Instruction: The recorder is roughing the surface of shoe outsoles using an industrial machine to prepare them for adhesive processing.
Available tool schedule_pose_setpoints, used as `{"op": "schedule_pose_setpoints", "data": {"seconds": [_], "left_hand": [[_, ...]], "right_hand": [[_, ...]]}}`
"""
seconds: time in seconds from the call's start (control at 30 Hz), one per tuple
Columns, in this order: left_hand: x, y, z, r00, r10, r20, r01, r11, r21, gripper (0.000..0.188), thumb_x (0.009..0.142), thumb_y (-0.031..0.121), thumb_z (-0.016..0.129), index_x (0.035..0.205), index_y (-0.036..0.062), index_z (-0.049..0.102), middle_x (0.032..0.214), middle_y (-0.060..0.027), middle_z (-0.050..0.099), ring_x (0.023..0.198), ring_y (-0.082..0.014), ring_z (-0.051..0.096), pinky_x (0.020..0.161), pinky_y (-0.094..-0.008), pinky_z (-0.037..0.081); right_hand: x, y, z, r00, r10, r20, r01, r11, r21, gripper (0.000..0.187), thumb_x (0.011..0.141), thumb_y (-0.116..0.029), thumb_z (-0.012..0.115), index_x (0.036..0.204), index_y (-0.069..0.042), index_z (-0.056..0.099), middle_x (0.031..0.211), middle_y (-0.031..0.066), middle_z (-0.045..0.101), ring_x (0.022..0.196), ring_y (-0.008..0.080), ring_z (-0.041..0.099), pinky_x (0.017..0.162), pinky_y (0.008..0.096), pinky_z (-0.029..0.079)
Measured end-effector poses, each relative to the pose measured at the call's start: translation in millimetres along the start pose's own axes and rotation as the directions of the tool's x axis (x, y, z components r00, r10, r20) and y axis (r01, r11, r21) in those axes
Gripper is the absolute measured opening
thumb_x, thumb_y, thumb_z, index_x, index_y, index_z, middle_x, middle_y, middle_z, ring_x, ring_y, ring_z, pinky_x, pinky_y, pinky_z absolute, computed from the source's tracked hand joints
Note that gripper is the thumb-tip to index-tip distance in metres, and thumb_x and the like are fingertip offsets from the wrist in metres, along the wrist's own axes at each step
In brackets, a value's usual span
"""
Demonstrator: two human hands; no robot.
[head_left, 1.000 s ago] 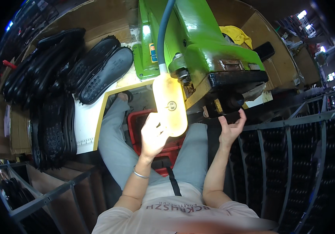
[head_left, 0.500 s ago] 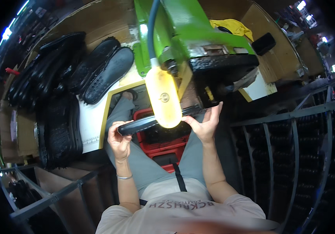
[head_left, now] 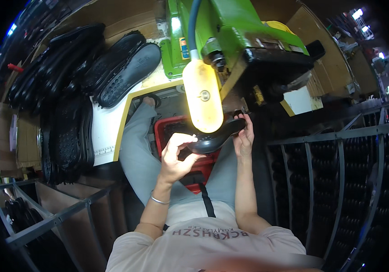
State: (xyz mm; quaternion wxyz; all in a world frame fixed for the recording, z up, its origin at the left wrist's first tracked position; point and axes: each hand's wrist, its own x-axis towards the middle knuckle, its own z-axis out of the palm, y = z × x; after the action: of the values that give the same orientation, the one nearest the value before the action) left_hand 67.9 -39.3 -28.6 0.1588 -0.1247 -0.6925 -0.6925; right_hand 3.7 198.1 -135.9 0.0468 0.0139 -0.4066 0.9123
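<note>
A black shoe sole (head_left: 209, 144) is held over my lap, in front of the green machine (head_left: 267, 27). My left hand (head_left: 175, 162) grips the sole's near left end, with the thumb along the lower edge and the fingers over the top. A tiny white spot shows at those fingertips; I cannot tell what it is. My right hand (head_left: 244, 139) is closed round the far right end, which tilts up toward the machine. The yellow lamp-like housing (head_left: 203, 97) on a grey cable hides part of the sole's upper edge.
Black soles (head_left: 128, 75) lie piled on the white-topped table (head_left: 106, 131) at left. A red crate (head_left: 160, 131) sits below, between my legs. Metal racks stand on both sides; the right rack (head_left: 310, 136) holds rows of dark soles. Cardboard (head_left: 328, 45) lines the back.
The sole has turned from nearly edge-on to show more of its face. My left hand has shifted right along with its end. The view has moved slightly.
</note>
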Motion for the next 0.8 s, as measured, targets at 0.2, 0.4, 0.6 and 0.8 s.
{"op": "schedule_pose_setpoints", "data": {"seconds": [0.2,0.4,0.6,0.8], "left_hand": [[14.3,6.8,31.8,0.897,0.328,0.296,-0.415,0.855,0.311,0.040,0.061,-0.010,0.076,0.093,0.0012,0.056,0.089,-0.0118,0.061,0.086,-0.0271,0.064,0.086,-0.0393,0.053],[22.3,8.4,36.8,0.827,0.351,0.439,-0.489,0.835,0.254,0.040,0.059,0.006,0.083,0.094,0.0036,0.064,0.099,-0.0131,0.061,0.096,-0.0312,0.060,0.092,-0.0457,0.048],[100.2,-40.1,-144.2,0.974,0.228,-0.001,-0.076,0.332,0.940,0.049,0.077,0.033,0.066,0.108,-0.0028,0.054,0.111,-0.0236,0.053,0.111,-0.0381,0.046,0.096,-0.0480,0.036],[110.8,-43.1,-128.9,0.982,0.187,-0.018,-0.071,0.453,0.889,0.100,0.068,0.022,0.077,0.145,-0.0048,0.019,0.146,-0.0243,0.031,0.138,-0.0361,0.027,0.116,-0.0423,0.018]], "right_hand": [[-12.2,-37.0,26.9,0.897,0.416,-0.147,-0.381,0.898,0.218,0.049,0.090,-0.020,0.061,0.133,-0.005,0.044,0.121,0.0041,0.055,0.105,0.0170,0.056,0.091,0.0343,0.045],[-43.3,-89.4,49.8,0.907,0.415,-0.073,-0.419,0.907,-0.036,0.049,0.082,-0.003,0.057,0.130,0.001,0.047,0.114,0.0076,0.060,0.103,0.0144,0.058,0.092,0.0286,0.046],[25.6,-154.6,71.8,0.966,0.213,0.144,-0.168,0.947,-0.273,0.050,0.082,-0.001,0.056,0.131,0.005,0.048,0.112,0.0074,0.062,0.095,0.0111,0.060,0.084,0.0258,0.047],[214.1,-132.4,82.8,0.970,0.183,0.158,-0.046,0.778,-0.626,0.042,0.081,-0.003,0.059,0.121,0.006,0.056,0.103,0.0122,0.066,0.092,0.0154,0.063,0.079,0.0282,0.048]]}}
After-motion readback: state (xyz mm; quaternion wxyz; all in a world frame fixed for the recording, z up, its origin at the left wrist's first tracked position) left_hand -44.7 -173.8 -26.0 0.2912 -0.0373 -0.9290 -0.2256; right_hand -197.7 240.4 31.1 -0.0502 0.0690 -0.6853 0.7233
